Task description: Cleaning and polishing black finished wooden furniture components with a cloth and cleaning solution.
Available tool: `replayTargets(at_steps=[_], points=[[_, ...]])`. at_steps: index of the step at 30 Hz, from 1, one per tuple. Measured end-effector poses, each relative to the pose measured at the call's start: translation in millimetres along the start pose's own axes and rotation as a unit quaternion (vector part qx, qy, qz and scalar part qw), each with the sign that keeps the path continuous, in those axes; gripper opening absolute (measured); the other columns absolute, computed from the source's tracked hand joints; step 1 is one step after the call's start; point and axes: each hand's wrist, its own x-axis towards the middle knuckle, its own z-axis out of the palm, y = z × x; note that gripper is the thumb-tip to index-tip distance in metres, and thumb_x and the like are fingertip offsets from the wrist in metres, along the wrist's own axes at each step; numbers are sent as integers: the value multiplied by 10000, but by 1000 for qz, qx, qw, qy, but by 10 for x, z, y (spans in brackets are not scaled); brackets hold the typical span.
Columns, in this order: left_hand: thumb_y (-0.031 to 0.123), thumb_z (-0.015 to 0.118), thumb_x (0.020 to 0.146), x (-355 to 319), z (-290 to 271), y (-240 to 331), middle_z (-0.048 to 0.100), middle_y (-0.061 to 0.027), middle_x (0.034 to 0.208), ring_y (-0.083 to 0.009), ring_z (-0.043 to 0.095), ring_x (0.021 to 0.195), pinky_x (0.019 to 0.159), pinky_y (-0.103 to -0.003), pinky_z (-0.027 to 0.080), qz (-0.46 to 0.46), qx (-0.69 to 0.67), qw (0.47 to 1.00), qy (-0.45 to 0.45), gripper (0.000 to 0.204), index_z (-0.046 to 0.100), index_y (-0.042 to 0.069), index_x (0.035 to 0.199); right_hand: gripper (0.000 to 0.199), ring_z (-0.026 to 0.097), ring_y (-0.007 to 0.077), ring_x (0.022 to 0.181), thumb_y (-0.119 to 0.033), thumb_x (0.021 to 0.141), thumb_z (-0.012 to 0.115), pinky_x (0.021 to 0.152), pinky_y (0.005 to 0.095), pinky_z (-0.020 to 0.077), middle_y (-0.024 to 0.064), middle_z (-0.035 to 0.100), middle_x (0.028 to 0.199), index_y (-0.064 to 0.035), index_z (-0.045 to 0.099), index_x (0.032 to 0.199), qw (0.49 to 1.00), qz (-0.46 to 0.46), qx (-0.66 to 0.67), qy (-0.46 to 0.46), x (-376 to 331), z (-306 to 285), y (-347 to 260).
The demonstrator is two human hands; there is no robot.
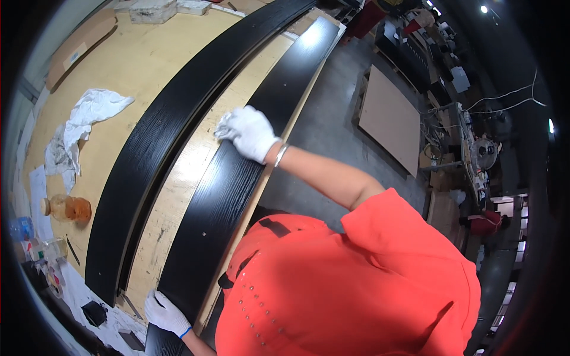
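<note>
A long black wood-grain board (208, 204) lies along the near edge of the workbench. My right hand (252, 135), in a white glove, is closed on a small crumpled whitish cloth (222, 128) over the board's upper half. Lower down, my left hand (166, 312), gloved too, grips the board's left edge near its bottom end; its fingertips are partly hidden. Beyond a strip of bare bench, a second, curved black board (151, 133) runs alongside, apart from both hands.
On the yellowish bench (160, 53) lie white rags (89, 115) and a jar of orange-brown liquid (68, 207). A curved brown piece (80, 50) leans at the far left. Right of the bench, a flat brown panel (392, 118) rests above the grey floor; a fan (484, 154) stands farther off.
</note>
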Motion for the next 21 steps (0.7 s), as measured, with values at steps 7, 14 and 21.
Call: replayTargets(at_steps=[7,14,21], points=[[261,550,1041,-11,15,-34,714,-143,1054,-346,656,989,906,-457,483,2,11,1000,2,291,713,20,1063,131,726,221,868,-136,762,684,726,352,571,39,750,938,-185,760,856,996,-9,-38,-76,-42,55,-416],[282,515,1062,21,65,-69,711,-161,1091,-363,651,993,905,-465,481,-4,29,999,-26,348,712,-4,1070,100,719,267,827,-72,770,647,749,379,580,107,724,855,-140,714,798,995,-27,59,73,-213,432,-269],[302,610,1013,54,-316,275,719,-221,914,-405,668,813,788,-494,547,35,70,996,31,343,743,-5,937,297,717,238,877,-67,766,670,695,343,573,31,766,1022,-204,792,999,994,80,-20,-66,5,-311,64]])
